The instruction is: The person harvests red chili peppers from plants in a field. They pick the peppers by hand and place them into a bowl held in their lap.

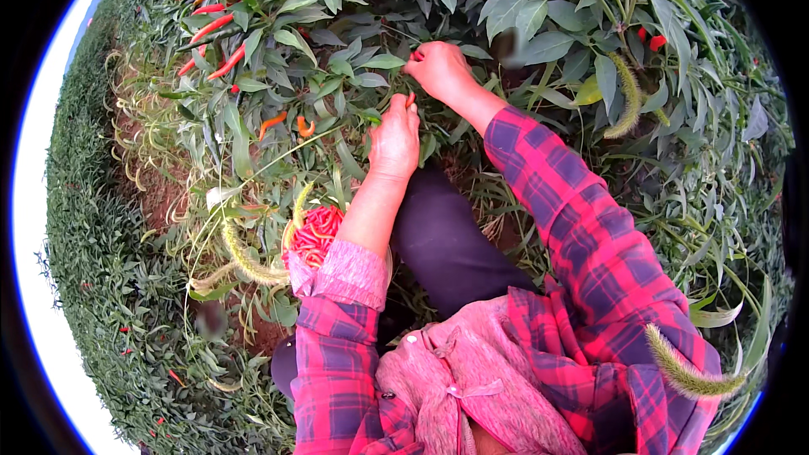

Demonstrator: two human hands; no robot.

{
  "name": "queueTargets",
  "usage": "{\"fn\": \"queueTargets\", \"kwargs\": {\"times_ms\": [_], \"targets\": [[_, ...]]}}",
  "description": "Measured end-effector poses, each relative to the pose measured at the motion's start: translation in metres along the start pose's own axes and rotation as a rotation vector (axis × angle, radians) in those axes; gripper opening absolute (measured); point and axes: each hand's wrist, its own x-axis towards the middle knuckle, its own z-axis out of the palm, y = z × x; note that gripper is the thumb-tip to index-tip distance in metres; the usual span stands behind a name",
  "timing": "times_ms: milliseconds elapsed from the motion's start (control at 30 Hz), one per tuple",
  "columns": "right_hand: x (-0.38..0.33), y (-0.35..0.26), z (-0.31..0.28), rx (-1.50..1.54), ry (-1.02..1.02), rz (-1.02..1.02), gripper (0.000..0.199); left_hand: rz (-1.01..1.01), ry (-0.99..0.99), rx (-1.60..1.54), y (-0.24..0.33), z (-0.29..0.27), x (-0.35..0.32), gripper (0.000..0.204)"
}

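My left hand (pixel 394 139) is closed among the leaves of a chili plant, back of the hand up. A small red chili pepper (pixel 410 100) pokes out at its fingertips. Just above and to the right, my right hand (pixel 442 72) is in a pinch against the foliage; what its fingers hold is too small to make out. Beside my left forearm lies a heap of picked red chili peppers (pixel 317 232), partly covered by my sleeve, so the container's shape is mostly hidden. Two orange chili peppers (pixel 271 125) hang to the left of my left hand.
Ripe red chilies (pixel 221 46) cluster on the plant at upper left. Leafy chili plants (pixel 539 25) close in ahead and to the right. Bristly grass heads (pixel 625 99) stick up around me. My bent dark-trousered leg (pixel 451 236) is below my hands. Reddish soil (pixel 160 181) shows at left.
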Motion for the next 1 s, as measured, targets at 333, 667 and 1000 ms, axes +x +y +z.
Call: {"fn": "queueTargets", "kwargs": {"times_ms": [333,667,1000], "targets": [[0.007,0.024,-0.007,-0.044,-0.167,-0.328,0.024,0.042,0.145,-0.179,-0.016,0.002,0.009,0.027],[-0.017,0.044,-0.022,0.599,-0.642,0.119,0.025,0.063,0.181,-0.136,-0.004,-0.013,0.021,0.029],[-0.026,-0.032,-0.12,0.578,0.214,-0.507,0.015,-0.24,0.083,-0.571,-0.072,0.013,0.054,0.038]]}}
